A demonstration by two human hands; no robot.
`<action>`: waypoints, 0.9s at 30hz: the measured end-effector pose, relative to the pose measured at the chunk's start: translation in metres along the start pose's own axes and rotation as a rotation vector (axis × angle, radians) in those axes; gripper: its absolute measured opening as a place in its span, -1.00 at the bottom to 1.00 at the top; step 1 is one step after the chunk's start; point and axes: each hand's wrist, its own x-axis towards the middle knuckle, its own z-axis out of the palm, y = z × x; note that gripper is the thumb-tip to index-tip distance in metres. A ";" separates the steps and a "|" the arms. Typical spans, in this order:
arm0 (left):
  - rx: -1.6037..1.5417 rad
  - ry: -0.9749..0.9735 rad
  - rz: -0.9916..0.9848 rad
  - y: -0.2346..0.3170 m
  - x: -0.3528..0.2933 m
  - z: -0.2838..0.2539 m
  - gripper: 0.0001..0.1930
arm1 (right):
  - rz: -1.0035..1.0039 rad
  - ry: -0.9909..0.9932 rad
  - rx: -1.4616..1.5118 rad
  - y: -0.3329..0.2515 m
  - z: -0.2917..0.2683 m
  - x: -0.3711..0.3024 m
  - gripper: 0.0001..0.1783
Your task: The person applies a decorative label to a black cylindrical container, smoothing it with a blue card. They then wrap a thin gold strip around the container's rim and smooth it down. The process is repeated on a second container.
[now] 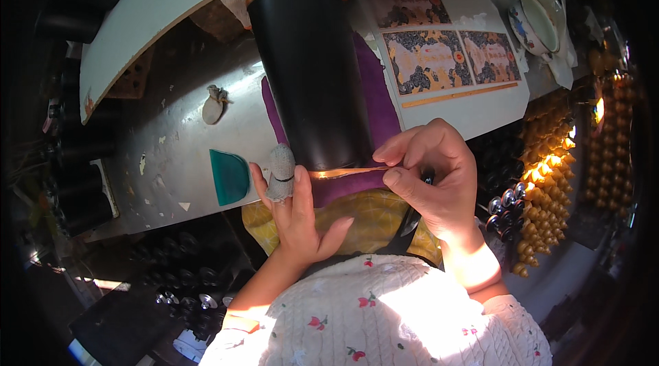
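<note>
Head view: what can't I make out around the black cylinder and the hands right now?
- Black cylinder: its lower end is hidden behind both hands.
- Dark tool in the right hand: mostly covered by the fingers.
- Left hand: a wrapped fingertip hides the contact with the gold strip.
- Purple cloth: middle lies under the cylinder.

Ornate blue-gold rectangular labels (443, 50) on white sheet (480, 102), table's far side.

A tall cylinder (312, 67) stands at upper centre of the frame on a cloth (374, 91) spread over the table (171, 139). The left hand (295, 211) lies at its lower left edge, the right hand (429, 174) at its lower right. A scraper (228, 176) lies left of the hands. Printed sheets (443, 54) lie right of the cylinder, a teapot (535, 19) at upper right.
</note>
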 end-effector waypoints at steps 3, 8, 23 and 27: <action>0.030 0.023 0.028 0.001 0.002 0.001 -0.06 | -0.006 0.036 0.078 0.003 0.007 -0.001 -0.70; -0.012 0.029 0.054 -0.002 0.003 0.003 -0.07 | -0.080 0.019 0.071 0.005 0.007 -0.004 -0.63; -0.045 -0.053 -0.023 0.004 -0.003 0.005 -0.09 | -0.026 0.066 0.094 0.006 0.006 0.000 -0.56; -0.020 -0.063 -0.003 -0.001 -0.007 0.007 -0.07 | -0.039 0.071 0.098 0.009 0.006 0.000 -0.57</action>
